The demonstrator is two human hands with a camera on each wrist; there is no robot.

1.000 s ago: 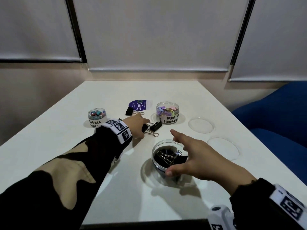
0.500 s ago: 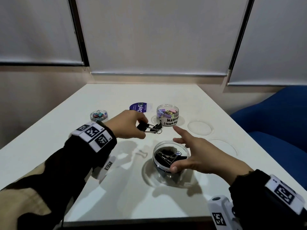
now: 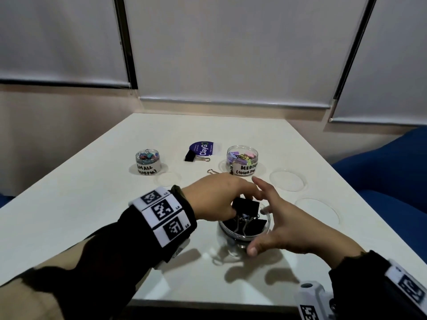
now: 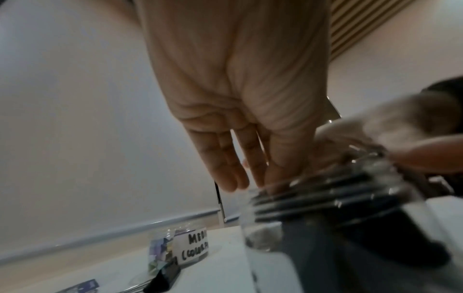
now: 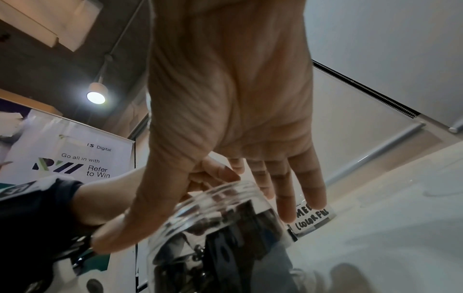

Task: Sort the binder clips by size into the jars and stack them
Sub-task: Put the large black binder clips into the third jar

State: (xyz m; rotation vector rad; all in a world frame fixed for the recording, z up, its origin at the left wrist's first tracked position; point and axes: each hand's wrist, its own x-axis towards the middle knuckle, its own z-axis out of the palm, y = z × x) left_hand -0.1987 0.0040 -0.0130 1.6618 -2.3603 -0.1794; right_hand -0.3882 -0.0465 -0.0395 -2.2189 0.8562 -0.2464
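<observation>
A clear jar [image 3: 245, 229] holding large black binder clips stands near the table's front edge. My left hand [image 3: 245, 199] is right over its mouth and pinches a large black binder clip [image 3: 246, 205] at the rim. In the left wrist view its fingers [image 4: 225, 174] point down at the jar [image 4: 325, 198]. My right hand [image 3: 254, 215] cups the jar from the right, thumb on the near side and fingers straight on the far side. The right wrist view shows the jar [image 5: 238, 247] under the thumb [image 5: 120, 234]. Another black clip [image 3: 191, 155] lies on the table further back.
A jar labelled SMALL [image 3: 147, 161] with coloured clips stands back left, a jar labelled MEDIUM [image 3: 242, 159] back right. A purple sticker [image 3: 203, 148] lies between them. Clear lids [image 3: 287, 180] [image 3: 318, 211] lie at the right, and a blue chair [image 3: 392, 172] beyond.
My left hand has lifted a black clip from beside the medium jar and brought it back over the large-clip jar. My right hand has stayed at that jar.
</observation>
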